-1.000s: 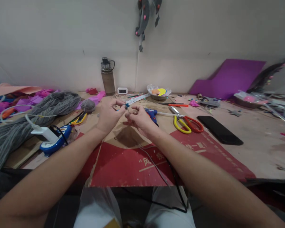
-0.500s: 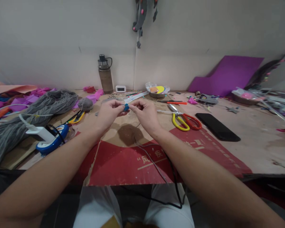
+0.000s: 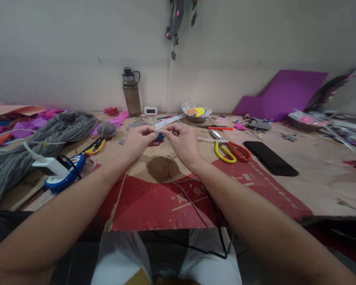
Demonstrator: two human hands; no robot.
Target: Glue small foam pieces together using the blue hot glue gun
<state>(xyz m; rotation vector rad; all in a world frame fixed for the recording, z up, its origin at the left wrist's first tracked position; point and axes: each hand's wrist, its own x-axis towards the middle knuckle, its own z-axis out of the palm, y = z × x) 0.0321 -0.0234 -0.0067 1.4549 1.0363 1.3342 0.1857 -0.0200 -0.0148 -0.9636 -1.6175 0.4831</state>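
A small blue piece (image 3: 160, 137), too small to name more exactly, is pinched between the fingertips of both hands above the cardboard. My left hand (image 3: 141, 139) is closed on it from the left, thumb against fingers. From the right, my right hand (image 3: 182, 143) pinches the same piece, its other fingers curled. Below the hands, a thin grey cord (image 3: 185, 194) trails over the red and brown cardboard (image 3: 148, 206). Red-and-yellow handled scissors (image 3: 228, 149) lie just right of my right hand.
A black phone (image 3: 269, 158) lies on the right. Grey yarn (image 3: 68, 130) and a blue power strip (image 3: 67, 176) with a white plug are on the left. A bottle (image 3: 132, 95), a small clock (image 3: 150, 111) and a dish (image 3: 195, 115) stand along the wall.
The blue piece has turned and dipped slightly between the fingertips. The fingers of both hands have shifted a little, and the pinch stays.
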